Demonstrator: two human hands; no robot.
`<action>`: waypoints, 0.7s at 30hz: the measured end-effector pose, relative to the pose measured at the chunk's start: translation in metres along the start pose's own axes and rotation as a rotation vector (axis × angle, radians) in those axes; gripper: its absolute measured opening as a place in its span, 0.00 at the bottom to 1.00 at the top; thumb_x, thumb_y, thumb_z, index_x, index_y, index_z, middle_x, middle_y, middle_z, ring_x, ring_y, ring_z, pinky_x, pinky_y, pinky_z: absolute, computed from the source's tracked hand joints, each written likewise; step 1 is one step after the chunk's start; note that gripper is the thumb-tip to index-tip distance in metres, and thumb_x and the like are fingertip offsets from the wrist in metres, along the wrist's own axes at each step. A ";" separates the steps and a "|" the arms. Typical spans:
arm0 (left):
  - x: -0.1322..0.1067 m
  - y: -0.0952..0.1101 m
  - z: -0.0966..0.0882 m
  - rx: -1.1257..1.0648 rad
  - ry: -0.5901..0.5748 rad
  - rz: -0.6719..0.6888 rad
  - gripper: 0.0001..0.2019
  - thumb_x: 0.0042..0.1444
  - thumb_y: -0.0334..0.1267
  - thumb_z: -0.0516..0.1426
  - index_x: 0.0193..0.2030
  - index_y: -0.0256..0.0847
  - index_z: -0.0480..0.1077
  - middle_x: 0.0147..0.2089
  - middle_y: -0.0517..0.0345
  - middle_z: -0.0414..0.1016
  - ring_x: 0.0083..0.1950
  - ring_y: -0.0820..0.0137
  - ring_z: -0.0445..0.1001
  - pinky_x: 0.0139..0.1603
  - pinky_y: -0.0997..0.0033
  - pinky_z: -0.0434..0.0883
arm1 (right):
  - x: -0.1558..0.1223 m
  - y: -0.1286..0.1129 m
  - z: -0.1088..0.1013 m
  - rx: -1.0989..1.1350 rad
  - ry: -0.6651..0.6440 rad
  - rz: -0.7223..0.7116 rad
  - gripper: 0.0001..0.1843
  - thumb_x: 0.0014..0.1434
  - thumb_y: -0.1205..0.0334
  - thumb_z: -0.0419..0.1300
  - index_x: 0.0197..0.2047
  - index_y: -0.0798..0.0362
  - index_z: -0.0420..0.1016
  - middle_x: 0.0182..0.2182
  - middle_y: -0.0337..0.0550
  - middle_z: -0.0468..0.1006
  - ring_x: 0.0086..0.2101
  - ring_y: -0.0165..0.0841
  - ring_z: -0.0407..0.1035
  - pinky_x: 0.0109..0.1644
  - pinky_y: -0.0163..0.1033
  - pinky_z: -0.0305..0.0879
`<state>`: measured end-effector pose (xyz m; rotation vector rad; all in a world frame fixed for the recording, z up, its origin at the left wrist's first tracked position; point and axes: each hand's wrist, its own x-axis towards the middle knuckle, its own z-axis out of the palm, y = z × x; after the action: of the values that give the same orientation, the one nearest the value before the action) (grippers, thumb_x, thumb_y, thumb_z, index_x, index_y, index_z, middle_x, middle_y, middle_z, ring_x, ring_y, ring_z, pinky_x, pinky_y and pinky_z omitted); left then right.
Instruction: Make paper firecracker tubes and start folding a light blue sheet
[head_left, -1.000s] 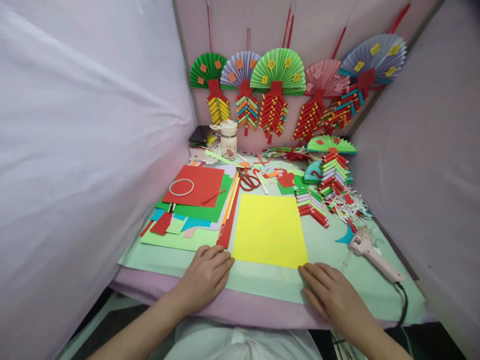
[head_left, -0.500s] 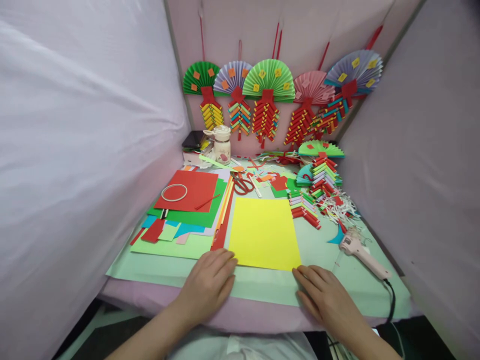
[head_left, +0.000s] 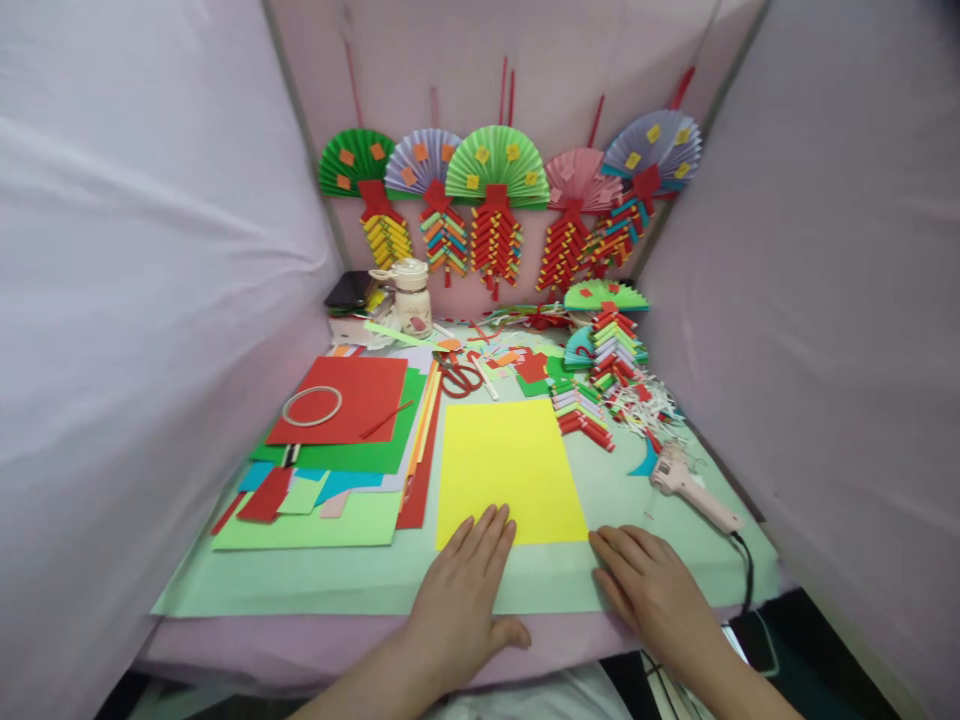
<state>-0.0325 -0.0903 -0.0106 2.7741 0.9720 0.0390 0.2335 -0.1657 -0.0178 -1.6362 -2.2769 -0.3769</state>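
A sheet of yellow paper [head_left: 506,450] lies flat on the pale green table cover [head_left: 315,585]. My left hand [head_left: 465,580] rests flat over the sheet's near edge, fingers stretched out on the paper and thumb out to the side. At the sheet's near right corner is my right hand [head_left: 649,580], its fingers extended with the fingertips by the corner. Neither hand holds anything. Left of the yellow sheet is a stack of coloured paper with a red sheet [head_left: 360,390] on top, and a white ring [head_left: 312,406] lies on that.
Red-handled scissors [head_left: 459,378] lie behind the yellow sheet among paper scraps. A pink glue gun [head_left: 694,490] with a black cord lies at right. A jar [head_left: 412,300] and a phone [head_left: 349,291] stand at the back. Folded paper fans [head_left: 498,170] hang on the rear wall.
My left hand has moved right from the near left corner onto the yellow paper and spread flat. The right hand stays by the near right corner. The view has shifted slightly.
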 end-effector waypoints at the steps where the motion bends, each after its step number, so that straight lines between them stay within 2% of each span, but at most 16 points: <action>1: 0.000 0.000 0.000 0.014 0.008 -0.002 0.50 0.51 0.65 0.56 0.72 0.36 0.44 0.73 0.44 0.40 0.73 0.55 0.44 0.70 0.52 0.52 | 0.000 -0.001 -0.001 -0.003 -0.014 0.023 0.15 0.65 0.64 0.51 0.53 0.55 0.71 0.47 0.49 0.76 0.46 0.40 0.66 0.48 0.46 0.63; 8: 0.002 -0.007 0.012 0.064 0.153 0.078 0.50 0.53 0.61 0.57 0.73 0.40 0.36 0.72 0.45 0.44 0.72 0.54 0.49 0.68 0.50 0.56 | 0.012 -0.012 -0.014 -0.082 -0.111 0.114 0.11 0.63 0.64 0.55 0.48 0.52 0.70 0.42 0.46 0.75 0.44 0.39 0.66 0.44 0.44 0.62; 15: 0.003 -0.008 0.015 0.100 0.192 0.097 0.52 0.54 0.60 0.56 0.73 0.41 0.29 0.72 0.45 0.44 0.71 0.54 0.50 0.67 0.51 0.57 | 0.016 -0.019 -0.018 -0.134 -0.140 0.130 0.12 0.59 0.62 0.60 0.46 0.53 0.69 0.40 0.46 0.75 0.42 0.40 0.66 0.42 0.44 0.62; 18: -0.001 -0.004 0.016 0.119 0.195 0.081 0.54 0.52 0.60 0.57 0.72 0.40 0.26 0.72 0.45 0.44 0.71 0.53 0.51 0.66 0.51 0.59 | 0.016 -0.016 -0.016 -0.079 -0.101 0.166 0.12 0.58 0.60 0.61 0.46 0.52 0.70 0.42 0.46 0.75 0.43 0.41 0.66 0.43 0.45 0.62; 21: -0.012 -0.001 0.017 0.132 0.177 0.072 0.55 0.51 0.60 0.58 0.72 0.41 0.25 0.72 0.46 0.44 0.71 0.53 0.52 0.65 0.53 0.60 | 0.016 -0.015 -0.013 -0.007 -0.013 0.186 0.12 0.62 0.60 0.58 0.49 0.52 0.70 0.45 0.48 0.75 0.45 0.41 0.66 0.46 0.46 0.62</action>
<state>-0.0411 -0.1004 -0.0271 2.9672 0.9464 0.2440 0.2162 -0.1618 0.0002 -1.8402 -2.1111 -0.3304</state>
